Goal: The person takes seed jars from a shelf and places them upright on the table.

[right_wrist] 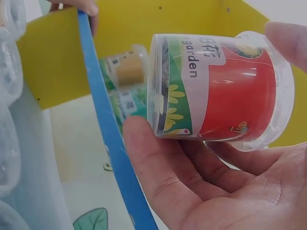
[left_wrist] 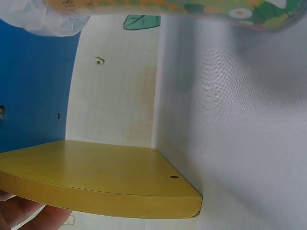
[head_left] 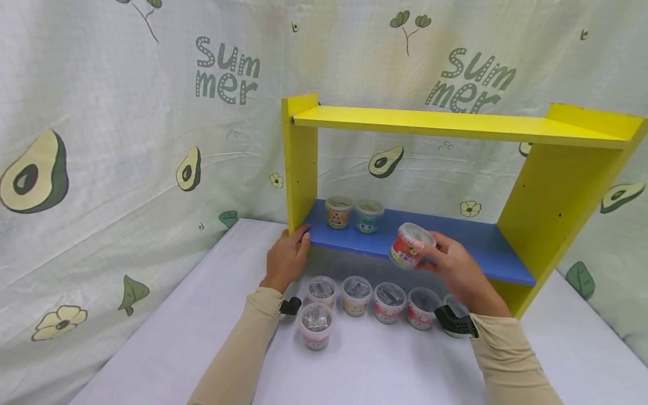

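Note:
My right hand [head_left: 458,273] holds a clear plastic tub with a red label [head_left: 405,248] above the front edge of the blue shelf board [head_left: 435,228]. In the right wrist view the red-labelled tub [right_wrist: 242,91] lies sideways, with flower and bee pictures, between thumb and fingers. My left hand [head_left: 286,260] grips the lower left corner of the yellow-sided shelf; its fingers [left_wrist: 45,218] curl behind the yellow side panel [left_wrist: 100,172] in the left wrist view. On the blue board, at the left, stand an orange-labelled tub [head_left: 338,215] and a teal-labelled tub [head_left: 369,218] side by side.
Below the shelf's front edge, several lidded tubs stand in a row on the white table, including a pink-labelled tub [head_left: 388,308]. Another pink-labelled tub [head_left: 316,332] stands nearer, by the left forearm. The yellow top board [head_left: 445,125] spans above. A printed cloth [head_left: 228,152] hangs behind.

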